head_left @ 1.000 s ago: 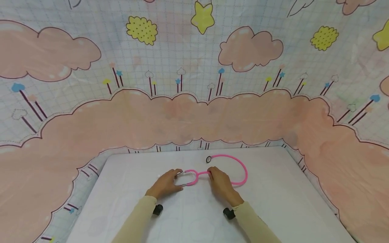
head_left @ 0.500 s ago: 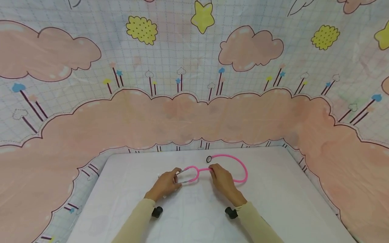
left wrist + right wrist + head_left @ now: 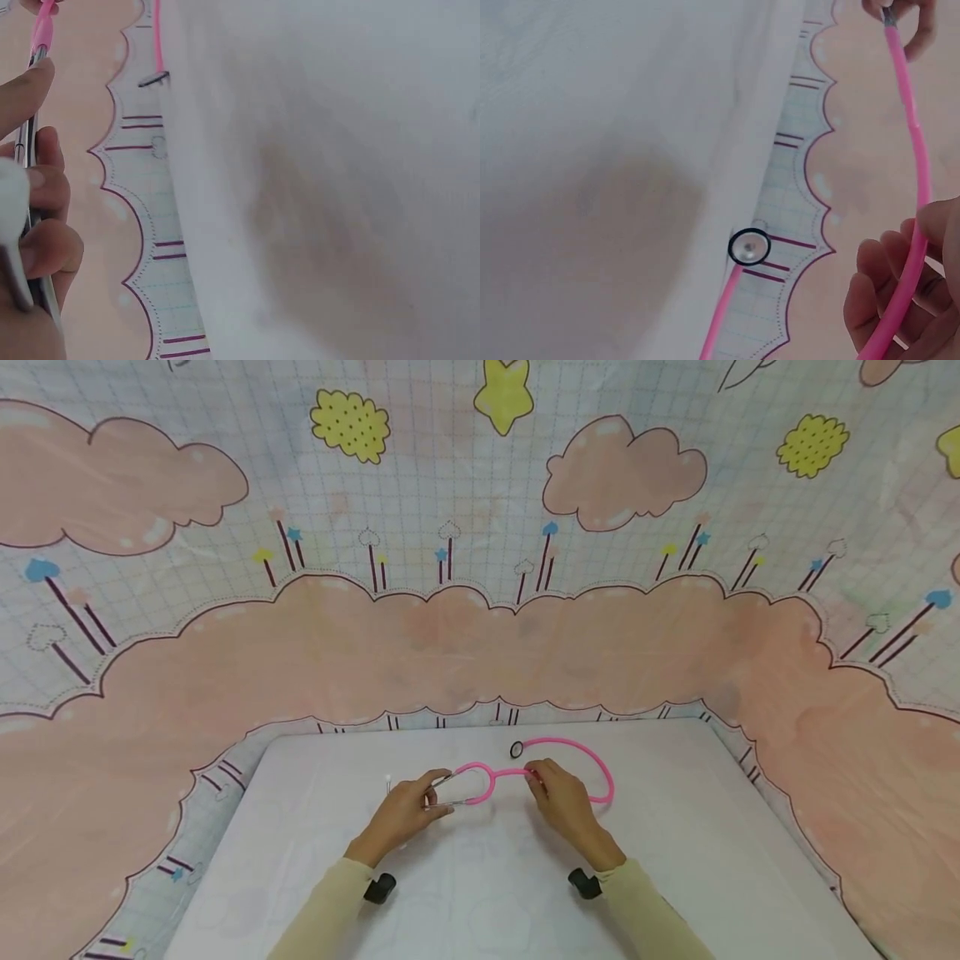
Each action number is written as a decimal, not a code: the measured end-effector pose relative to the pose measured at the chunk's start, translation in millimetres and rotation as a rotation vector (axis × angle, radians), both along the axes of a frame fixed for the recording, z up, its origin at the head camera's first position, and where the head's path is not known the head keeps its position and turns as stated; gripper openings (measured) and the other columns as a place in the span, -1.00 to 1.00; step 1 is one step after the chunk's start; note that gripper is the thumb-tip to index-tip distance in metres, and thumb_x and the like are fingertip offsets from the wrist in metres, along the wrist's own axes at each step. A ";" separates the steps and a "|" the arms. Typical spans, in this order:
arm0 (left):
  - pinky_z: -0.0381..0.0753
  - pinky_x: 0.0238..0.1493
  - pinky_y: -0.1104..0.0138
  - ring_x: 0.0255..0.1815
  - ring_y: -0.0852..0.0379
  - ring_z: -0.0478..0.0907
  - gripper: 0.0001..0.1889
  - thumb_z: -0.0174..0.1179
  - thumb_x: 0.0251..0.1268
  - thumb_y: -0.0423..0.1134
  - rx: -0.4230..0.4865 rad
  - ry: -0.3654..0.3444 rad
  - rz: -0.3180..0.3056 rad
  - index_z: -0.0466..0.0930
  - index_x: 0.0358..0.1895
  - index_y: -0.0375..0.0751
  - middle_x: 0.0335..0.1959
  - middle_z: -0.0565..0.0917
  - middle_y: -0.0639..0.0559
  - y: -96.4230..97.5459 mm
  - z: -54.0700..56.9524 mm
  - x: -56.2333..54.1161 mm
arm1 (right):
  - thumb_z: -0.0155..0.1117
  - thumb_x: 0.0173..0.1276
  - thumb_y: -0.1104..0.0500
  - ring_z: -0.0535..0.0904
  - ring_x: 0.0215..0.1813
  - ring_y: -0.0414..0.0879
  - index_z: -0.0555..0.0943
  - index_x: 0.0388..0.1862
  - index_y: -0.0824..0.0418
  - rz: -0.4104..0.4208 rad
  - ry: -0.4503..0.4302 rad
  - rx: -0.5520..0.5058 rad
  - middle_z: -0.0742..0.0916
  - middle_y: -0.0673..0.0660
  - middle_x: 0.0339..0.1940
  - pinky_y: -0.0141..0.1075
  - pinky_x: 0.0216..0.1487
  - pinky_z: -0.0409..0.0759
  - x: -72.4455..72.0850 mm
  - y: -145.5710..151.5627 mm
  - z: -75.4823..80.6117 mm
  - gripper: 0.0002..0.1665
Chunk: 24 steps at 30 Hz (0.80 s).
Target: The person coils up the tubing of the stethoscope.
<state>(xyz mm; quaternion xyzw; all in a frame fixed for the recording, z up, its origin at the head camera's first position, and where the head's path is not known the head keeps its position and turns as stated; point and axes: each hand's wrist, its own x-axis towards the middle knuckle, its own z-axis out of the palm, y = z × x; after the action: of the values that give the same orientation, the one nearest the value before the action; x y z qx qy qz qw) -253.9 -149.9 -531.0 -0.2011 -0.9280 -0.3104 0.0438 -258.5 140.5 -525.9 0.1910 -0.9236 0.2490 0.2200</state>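
Observation:
A pink stethoscope is held between both hands, its forked end raised over the white table. My left hand grips the metal ear tubes; in the left wrist view its fingers curl round them beside a whitish eartip. My right hand pinches the pink tubing just past the fork, and in the right wrist view the tubing runs between thumb and curled fingers. Beyond the right hand the tube loops round to the round chestpiece, black-rimmed with a pale face, near the table's back edge.
The white table ends at a hanging cloth printed with clouds and stars, which rises behind it and along both sides. A small black wrist camera sits at the left sleeve, another wrist camera at the right.
Both hands have lifted the forked end of the stethoscope and moved slightly apart, the right one shifting right. The chestpiece has stayed nearly in place.

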 end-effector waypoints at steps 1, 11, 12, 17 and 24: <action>0.35 -0.51 0.46 -0.56 0.34 0.31 -0.42 0.43 0.13 -0.07 0.010 0.006 0.005 0.48 0.25 0.08 -0.50 0.51 0.32 0.1 1.2 1.6 | 0.30 0.39 0.12 0.50 -0.39 -0.22 0.64 -0.04 0.14 0.000 0.004 -0.006 0.71 0.01 -0.26 -0.40 -0.33 0.58 0.5 0.8 1.5 -0.79; 0.33 -0.56 0.47 -0.58 0.36 0.30 -0.44 0.45 0.10 -0.13 0.182 0.089 0.030 0.53 0.22 0.03 -0.52 0.53 0.27 3.4 14.3 13.9 | 0.30 0.39 0.08 0.38 -0.49 -0.24 0.68 -0.12 0.16 0.004 -0.004 -0.069 0.60 -0.08 -0.53 -0.42 -0.41 0.42 3.5 9.3 14.0 -0.80; 0.32 -0.57 0.48 -0.58 0.37 0.30 -0.45 0.45 0.10 -0.15 0.208 0.103 0.035 0.54 0.21 0.01 -0.52 0.53 0.25 3.8 15.1 14.1 | 0.29 0.40 0.09 0.36 -0.50 -0.24 0.68 -0.13 0.16 0.007 -0.002 -0.076 0.57 -0.09 -0.56 -0.42 -0.41 0.40 3.8 10.2 14.7 -0.81; 0.31 -0.59 0.49 -0.59 0.38 0.29 -0.48 0.46 0.08 -0.20 0.294 0.191 0.048 0.56 0.17 -0.08 -0.54 0.53 0.21 4.6 17.9 14.6 | 0.25 0.43 0.14 0.32 -0.52 -0.26 0.67 -0.07 0.19 0.034 0.007 -0.109 0.48 -0.11 -0.59 -0.44 -0.45 0.33 7.5 14.5 17.7 -0.80; 0.32 -0.59 0.47 -0.58 0.38 0.29 -0.47 0.46 0.09 -0.22 0.337 0.218 0.049 0.55 0.17 -0.12 -0.53 0.52 0.22 4.5 19.6 16.4 | 0.26 0.41 0.17 0.29 -0.52 -0.30 0.64 -0.04 0.19 0.052 0.059 -0.150 0.48 -0.12 -0.58 -0.47 -0.50 0.29 15.0 19.7 23.1 -0.80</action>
<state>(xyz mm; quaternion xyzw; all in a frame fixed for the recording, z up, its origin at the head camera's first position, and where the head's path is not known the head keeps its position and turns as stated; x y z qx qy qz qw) -237.5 -145.4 -511.4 -0.2005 -0.8575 -0.4364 0.1847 -243.5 160.1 -502.8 0.2051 -0.8903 0.3172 0.2543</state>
